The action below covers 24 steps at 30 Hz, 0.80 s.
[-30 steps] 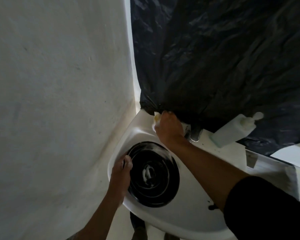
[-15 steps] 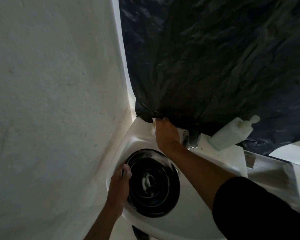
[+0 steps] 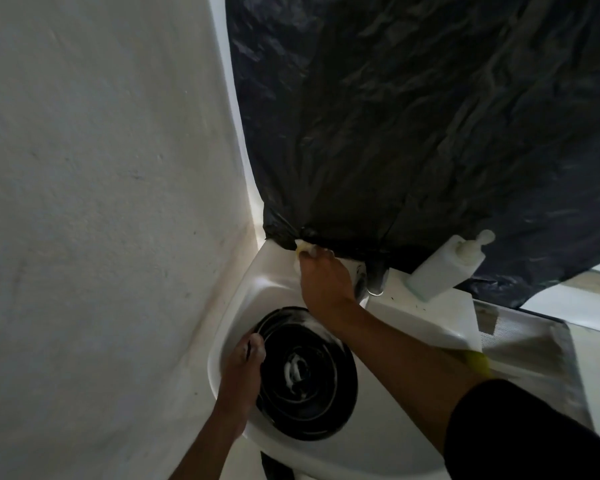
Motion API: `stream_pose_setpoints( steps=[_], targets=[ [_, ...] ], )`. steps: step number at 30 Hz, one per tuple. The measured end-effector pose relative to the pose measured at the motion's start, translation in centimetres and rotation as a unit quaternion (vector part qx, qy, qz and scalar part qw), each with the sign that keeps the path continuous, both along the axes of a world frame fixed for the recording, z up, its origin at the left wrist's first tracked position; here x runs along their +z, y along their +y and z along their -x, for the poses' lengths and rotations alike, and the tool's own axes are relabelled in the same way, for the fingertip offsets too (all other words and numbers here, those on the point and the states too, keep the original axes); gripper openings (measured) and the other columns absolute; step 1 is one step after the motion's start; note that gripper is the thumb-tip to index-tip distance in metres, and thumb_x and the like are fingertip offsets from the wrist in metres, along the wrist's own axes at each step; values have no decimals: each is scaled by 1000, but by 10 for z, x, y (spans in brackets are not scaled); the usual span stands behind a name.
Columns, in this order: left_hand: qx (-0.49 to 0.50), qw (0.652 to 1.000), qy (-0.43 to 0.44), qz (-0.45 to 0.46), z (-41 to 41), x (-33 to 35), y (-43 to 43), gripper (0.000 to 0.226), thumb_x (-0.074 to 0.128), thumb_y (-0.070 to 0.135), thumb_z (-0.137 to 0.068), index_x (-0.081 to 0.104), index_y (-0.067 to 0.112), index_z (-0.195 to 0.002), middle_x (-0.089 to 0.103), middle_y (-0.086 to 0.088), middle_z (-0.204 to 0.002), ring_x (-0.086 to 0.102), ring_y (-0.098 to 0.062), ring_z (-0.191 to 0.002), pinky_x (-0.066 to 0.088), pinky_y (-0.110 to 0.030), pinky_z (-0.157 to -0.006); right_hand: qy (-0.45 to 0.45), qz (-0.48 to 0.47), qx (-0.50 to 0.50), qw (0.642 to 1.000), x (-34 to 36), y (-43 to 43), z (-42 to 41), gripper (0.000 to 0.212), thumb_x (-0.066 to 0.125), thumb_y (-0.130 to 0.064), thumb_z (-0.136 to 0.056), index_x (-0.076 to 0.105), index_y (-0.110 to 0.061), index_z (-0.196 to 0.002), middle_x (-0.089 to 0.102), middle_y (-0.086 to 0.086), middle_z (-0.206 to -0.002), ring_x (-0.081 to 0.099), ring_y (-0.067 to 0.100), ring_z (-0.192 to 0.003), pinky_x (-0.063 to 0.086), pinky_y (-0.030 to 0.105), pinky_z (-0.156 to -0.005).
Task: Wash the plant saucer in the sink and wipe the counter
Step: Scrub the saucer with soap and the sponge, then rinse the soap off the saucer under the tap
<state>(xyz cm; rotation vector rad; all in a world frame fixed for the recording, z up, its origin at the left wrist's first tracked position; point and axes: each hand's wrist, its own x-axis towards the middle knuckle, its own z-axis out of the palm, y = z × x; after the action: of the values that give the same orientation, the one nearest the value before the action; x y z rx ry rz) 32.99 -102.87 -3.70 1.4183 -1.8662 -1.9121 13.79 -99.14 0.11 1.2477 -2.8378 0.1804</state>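
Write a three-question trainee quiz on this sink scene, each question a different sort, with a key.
1. True or false: the round black ribbed plastic plant saucer lies inside the white ceramic sink.
2. What does the left hand grip? A the saucer's rim; B a towel; C nothing.
3. Fill in: the right hand holds a pale yellow, soapy ____ at the sink's back edge.
Key: 1 true; 2 A; 3 sponge.

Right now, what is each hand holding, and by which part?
Left hand grips the black saucer by its left rim; right hand holds a yellowish sponge, grip hidden.
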Motion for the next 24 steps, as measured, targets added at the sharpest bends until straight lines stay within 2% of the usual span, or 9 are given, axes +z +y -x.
stream_pose_setpoints(
  steps=[3, 5, 9, 11, 13, 15, 17, 21, 24],
  targets=[
    [-15, 999, -26, 36, 1, -5, 1, 36, 45, 22, -109, 50, 26, -73, 48, 12, -59, 45, -12, -61, 36, -34, -64, -34, 47, 45, 997, 10, 8, -15, 15, 69, -13, -72, 69, -11, -87, 68, 10, -84, 69, 30, -76, 57, 34, -63],
    [-22, 998, -36, 53, 1, -9, 2, 38, 44, 22, -109, 48, 22, -71, 45, 12, -54, 40, -12, -57, 33, -36, -62, -80, 90, 48, 992, 20, 22, -27, 13, 55, -10, -81, 67, -9, -83, 66, 11, -81, 67, 30, -74, 56, 34, -59],
    [-13, 998, -37, 57, 1, -11, 5, 39, 42, 30, -110, 50, 9, -78, 41, 11, -52, 38, -13, -53, 32, -36, -58, -287, 126, -61, 948, 38, 67, -43, 23, 57, -16, -96, 66, -5, -114, 68, 13, -107, 63, 28, -100, 46, 27, -82],
    [-5, 997, -45, 60, 2, -13, 6, 34, 45, 30, -109, 58, 11, -84, 52, 7, -66, 51, -18, -64, 40, -37, -64, -331, 153, -128, 922, 33, 91, -43, 22, 57, -20, -97, 68, -8, -112, 69, 9, -107, 63, 23, -98, 42, 23, -83],
    [-5, 997, -59, 57, 4, -20, 7, 20, 49, 27, -108, 65, 15, -109, 67, 2, -101, 63, -21, -97, 50, -38, -86, -377, 187, -208, 883, 27, 110, -40, 16, 57, -19, -94, 71, -11, -94, 73, 7, -91, 67, 22, -82, 55, 33, -80],
    [-15, 995, -76, 61, 7, -27, 10, 31, 49, 19, -107, 61, 12, -135, 66, -5, -126, 61, -25, -118, 49, -43, -104, -441, 282, -297, 799, 27, 122, -34, 19, 57, -12, -92, 72, -8, -81, 73, 12, -72, 69, 23, -62, 58, 42, -63],
    [-17, 994, -81, 65, 10, -31, 14, 35, 48, 15, -106, 60, 10, -139, 67, -8, -128, 62, -29, -121, 49, -46, -106, -472, 356, -350, 727, 34, 128, -26, 22, 54, -3, -93, 73, -5, -83, 72, 15, -69, 65, 21, -56, 53, 37, -57],
    [-15, 994, -72, 79, 20, -31, 21, 34, 50, 12, -104, 61, 7, -136, 68, -11, -125, 62, -31, -119, 49, -43, -105, -492, 407, -356, 682, 46, 125, -12, 24, 52, 0, -92, 74, -3, -84, 71, 18, -73, 64, 21, -60, 54, 32, -61],
    [-22, 994, -76, 77, 26, -32, 23, 35, 50, 11, -104, 60, 5, -137, 67, -14, -128, 61, -32, -120, 48, -42, -104, -491, 418, -348, 681, 46, 122, -8, 30, 52, 2, -88, 75, -11, -74, 72, 14, -70, 66, 23, -63, 55, 34, -65]
  ],
)
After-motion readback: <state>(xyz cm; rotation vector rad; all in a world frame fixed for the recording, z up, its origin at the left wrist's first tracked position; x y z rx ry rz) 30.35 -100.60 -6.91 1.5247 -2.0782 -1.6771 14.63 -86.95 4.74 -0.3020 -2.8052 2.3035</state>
